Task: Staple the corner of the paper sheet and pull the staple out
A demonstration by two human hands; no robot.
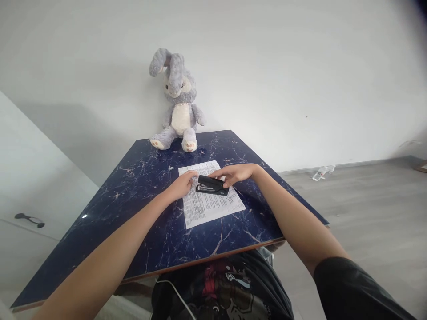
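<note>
A black stapler [212, 185] lies over a sheet of printed paper [213, 206], its jaw parted at the left end. My right hand [236, 174] grips the stapler's right end, thumb at its near side and fingers reaching along behind it. My left hand [182, 185] rests at the left part of the sheet, just beside the stapler's open end and apart from it. Its fingers are bent a little, with thumb and forefinger apart and nothing visible between them.
A grey plush rabbit [182, 116] sits at the table's far edge against the wall. The dark blue marbled table [123, 195] narrows away from me. A clear plastic item [323, 173] lies on the floor at right. A white cabinet with a dark handle [30, 219] stands at left.
</note>
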